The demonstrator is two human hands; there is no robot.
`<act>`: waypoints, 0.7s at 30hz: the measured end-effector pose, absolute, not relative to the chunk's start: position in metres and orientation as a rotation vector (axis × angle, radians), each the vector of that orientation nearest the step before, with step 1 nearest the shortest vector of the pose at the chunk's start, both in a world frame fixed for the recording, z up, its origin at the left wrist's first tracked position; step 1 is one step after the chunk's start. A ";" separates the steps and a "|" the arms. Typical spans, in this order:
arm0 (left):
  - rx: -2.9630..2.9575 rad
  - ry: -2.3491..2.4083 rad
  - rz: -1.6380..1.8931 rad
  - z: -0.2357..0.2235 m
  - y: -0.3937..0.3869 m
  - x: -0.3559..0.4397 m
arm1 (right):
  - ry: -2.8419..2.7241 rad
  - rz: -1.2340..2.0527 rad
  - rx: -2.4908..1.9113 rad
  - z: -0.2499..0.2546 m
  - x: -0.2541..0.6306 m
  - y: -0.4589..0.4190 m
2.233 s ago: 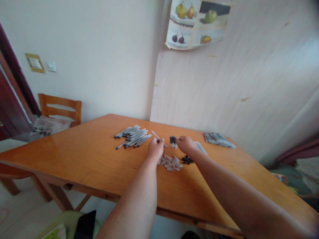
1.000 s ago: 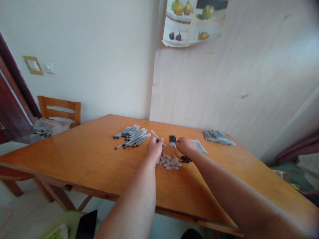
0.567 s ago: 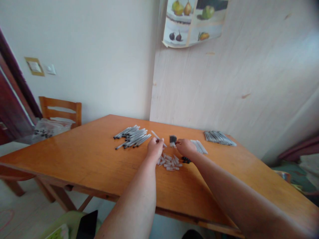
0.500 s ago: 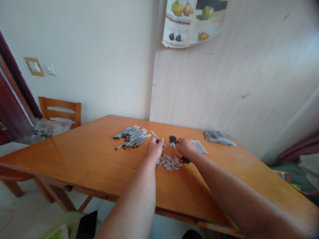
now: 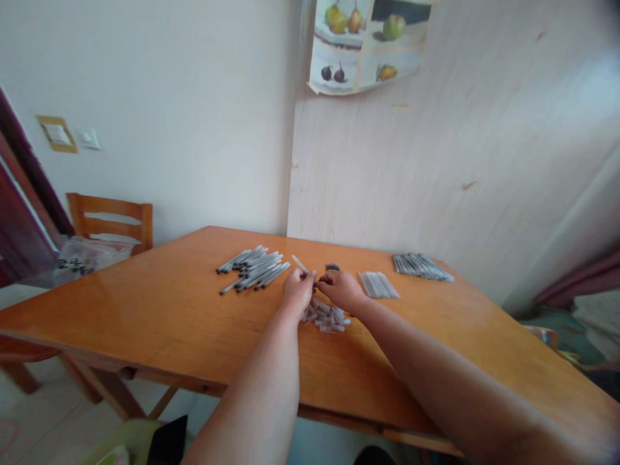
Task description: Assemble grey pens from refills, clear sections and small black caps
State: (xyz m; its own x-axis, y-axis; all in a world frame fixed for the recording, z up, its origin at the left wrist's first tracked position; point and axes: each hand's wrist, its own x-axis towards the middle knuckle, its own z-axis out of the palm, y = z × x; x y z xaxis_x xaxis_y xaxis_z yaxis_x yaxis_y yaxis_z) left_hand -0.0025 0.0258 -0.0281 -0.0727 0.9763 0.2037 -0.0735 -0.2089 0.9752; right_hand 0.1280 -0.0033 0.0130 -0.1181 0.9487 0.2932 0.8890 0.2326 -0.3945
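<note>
Since the earlier frames my right hand [image 5: 343,290] has shifted left, away from the side of the bundle of refills [image 5: 332,267], and now meets the fingertips of my left hand [image 5: 295,287]. The left has held its place. All positions below are referred to the pile of clear pen caps [image 5: 329,326].

Pose: both forearms reach forward over the wooden table [image 5: 208,349] and converge just beyond the cap pile, left hand at its far left, right hand at its far right, wrist bent inward.

Grip, left: narrow pinch, thumb against fingers, on a clear pen barrel [image 5: 299,263]. The barrel tilts, its free end pointing up and left, away from the pile. Grip, right: fingers curled, tips nearly together at the barrel's near end. Something small and dark shows there; I cannot tell what it is or how firmly I pinch it.

Surroundings: refills beyond the pile, mostly hidden behind my right hand; row of clear barrels [image 5: 378,285] to its right; heap of assembled pens [image 5: 254,268] to its far left.
</note>
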 end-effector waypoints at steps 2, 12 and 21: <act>1.270 1.081 1.437 -0.028 0.026 -0.003 | -1.997 0.168 -1.708 0.012 0.127 -0.005; 1.201 1.078 1.416 -0.018 0.015 -0.003 | -1.765 0.103 -1.912 0.031 0.162 -0.022; 1.212 1.094 1.393 -0.017 0.015 -0.004 | -1.438 0.022 -2.229 0.030 0.260 -0.042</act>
State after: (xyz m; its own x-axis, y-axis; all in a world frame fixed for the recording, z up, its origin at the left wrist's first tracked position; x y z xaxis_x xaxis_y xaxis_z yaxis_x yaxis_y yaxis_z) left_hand -0.0044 0.0149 -0.0170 -0.0519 0.9890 0.1383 -0.0999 -0.1429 0.9847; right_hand 0.2598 -0.0416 0.0296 0.4464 0.8616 0.2415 0.8539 -0.3294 -0.4030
